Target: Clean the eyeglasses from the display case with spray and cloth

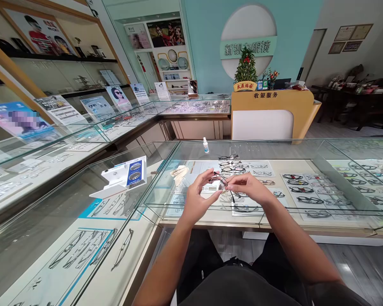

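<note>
A dark-framed pair of glasses (222, 180) is held up between both hands, above the glass counter. My left hand (198, 196) grips one side of it, thumb and fingers curved around the frame. On the other side, my right hand (249, 187) pinches the glasses with thumb and forefinger. Several dark glasses (232, 163) lie in a row on the counter just beyond the hands. A crumpled beige cloth (179, 173) rests to the left of my left hand. Farther back stands a small white spray bottle (206, 145).
A white and blue display box (127, 174) stands on the counter at the left. Glass cases (306, 204) with rows of glasses run right and left. Behind is a wooden cashier desk (271, 104) with a plant (246, 66).
</note>
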### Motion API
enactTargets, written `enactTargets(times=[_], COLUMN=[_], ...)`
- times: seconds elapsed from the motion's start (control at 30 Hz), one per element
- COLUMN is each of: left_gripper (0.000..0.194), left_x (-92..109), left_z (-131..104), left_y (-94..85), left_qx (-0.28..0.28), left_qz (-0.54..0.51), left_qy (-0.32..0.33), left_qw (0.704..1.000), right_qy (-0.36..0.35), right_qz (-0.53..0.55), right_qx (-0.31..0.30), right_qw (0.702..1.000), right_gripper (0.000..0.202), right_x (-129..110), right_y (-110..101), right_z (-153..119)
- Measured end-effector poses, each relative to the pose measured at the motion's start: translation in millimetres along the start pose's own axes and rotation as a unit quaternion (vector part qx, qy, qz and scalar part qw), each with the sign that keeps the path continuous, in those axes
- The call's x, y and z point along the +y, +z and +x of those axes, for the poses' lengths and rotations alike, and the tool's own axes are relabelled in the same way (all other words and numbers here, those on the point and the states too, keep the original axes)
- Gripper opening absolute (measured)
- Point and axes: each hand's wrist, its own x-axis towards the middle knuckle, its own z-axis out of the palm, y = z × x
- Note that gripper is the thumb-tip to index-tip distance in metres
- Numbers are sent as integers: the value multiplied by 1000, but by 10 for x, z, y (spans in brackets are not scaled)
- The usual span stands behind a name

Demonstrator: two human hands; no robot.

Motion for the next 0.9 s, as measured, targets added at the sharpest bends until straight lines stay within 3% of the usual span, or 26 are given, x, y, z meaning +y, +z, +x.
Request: enactTargets(times=[0.07, 0.13, 0.2, 0.33, 0.43, 0.6, 0.67, 0.77, 0.83, 0.9], left_gripper=[66, 40, 16, 29, 41, 47, 46, 46, 44, 39], left_x=[0, 6, 8, -22, -70, -159, -194, -233, -253, -283], left_z=[-30, -79, -125, -134, -81, -21, 26, 224, 461, 761], left_y=[23, 74, 143, 275, 345, 379, 315, 86, -128, -340], left_qx=[60, 139, 162, 94, 93, 115, 108, 45, -14, -65], left_qz=[34, 92, 123, 50, -23, -58, -34, 48, 133, 250], left_qy=[25, 43, 29, -84, -157, -183, -181, -171, -149, -130], left_qw=[997, 985, 979, 991, 983, 975, 977, 983, 980, 957], right_qy=[-13, -33, -64, -137, -184, -211, -216, -219, -194, -151], right_qz=[-7, -36, -84, -188, -267, -351, -360, -354, -346, -331], right_qx=[41, 99, 152, 220, 265, 270, 261, 262, 276, 300], right_qw=[999, 994, 983, 947, 908, 872, 869, 870, 875, 882], right_gripper=[30, 30, 27, 20, 18, 28, 30, 27, 24, 24], right_x=[45, 84, 120, 206, 291, 382, 364, 319, 333, 410], right_y=[17, 48, 104, 283, 425, 588, 604, 504, 327, 72], right_z=[12, 16, 10, -14, -32, -77, -113, -188, -246, -311])
